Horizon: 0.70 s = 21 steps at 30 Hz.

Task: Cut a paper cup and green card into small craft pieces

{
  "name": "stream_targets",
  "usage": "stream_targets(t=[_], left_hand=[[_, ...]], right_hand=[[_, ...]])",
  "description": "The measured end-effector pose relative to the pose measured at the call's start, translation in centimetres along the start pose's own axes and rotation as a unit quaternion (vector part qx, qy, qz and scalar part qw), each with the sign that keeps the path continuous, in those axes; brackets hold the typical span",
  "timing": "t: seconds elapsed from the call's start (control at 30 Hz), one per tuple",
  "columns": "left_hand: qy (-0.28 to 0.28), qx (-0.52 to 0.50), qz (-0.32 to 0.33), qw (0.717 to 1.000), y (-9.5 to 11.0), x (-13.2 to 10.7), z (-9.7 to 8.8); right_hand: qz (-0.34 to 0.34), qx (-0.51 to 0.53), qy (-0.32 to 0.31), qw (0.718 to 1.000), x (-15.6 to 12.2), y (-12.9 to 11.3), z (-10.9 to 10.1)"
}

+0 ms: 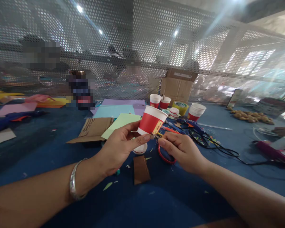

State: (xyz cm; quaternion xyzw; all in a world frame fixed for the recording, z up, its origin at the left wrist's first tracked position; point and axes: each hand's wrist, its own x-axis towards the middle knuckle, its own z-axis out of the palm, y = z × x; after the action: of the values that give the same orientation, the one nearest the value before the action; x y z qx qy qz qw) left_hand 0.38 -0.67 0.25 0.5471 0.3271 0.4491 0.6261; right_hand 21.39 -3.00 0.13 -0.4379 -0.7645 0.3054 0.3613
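My left hand (123,142) is closed round the lower part of a red and white paper cup (149,122), with the thumb by its base. The cup tilts slightly, its yellow label facing right. In my right hand (180,150) a thin metal blade (157,135) is pinched, its tip close to the cup's bottom edge. Just under that hand shows a red loop (167,160), like a scissors handle; whether it joins the blade, I cannot tell. Below the cup lie a white lid-like round piece (140,148) and a small brown cardboard piece (141,171).
Paper cup stacks (196,111), yellow tape (181,107) and a cardboard box (176,88) stand behind. A blue glue gun (195,126) trails a black cable rightward. Coloured paper (114,110) and folded cardboard (92,129) lie left. A purple glue gun (272,152) lies right, before a perforated screen (109,76).
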Motion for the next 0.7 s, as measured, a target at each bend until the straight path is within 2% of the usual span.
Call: stream_targets(t=[0.43,0.7], left_hand=[[-0.042,0.051,0.017,0.998,1.1,0.0,0.0],[-0.004,0.074,0.031,0.997,1.0,0.1,-0.1]], right_hand=[[-0.001,0.037,-0.02,0.999,0.0,0.0,0.1],[0.024,0.07,-0.024,0.997,0.2,0.3,0.6]])
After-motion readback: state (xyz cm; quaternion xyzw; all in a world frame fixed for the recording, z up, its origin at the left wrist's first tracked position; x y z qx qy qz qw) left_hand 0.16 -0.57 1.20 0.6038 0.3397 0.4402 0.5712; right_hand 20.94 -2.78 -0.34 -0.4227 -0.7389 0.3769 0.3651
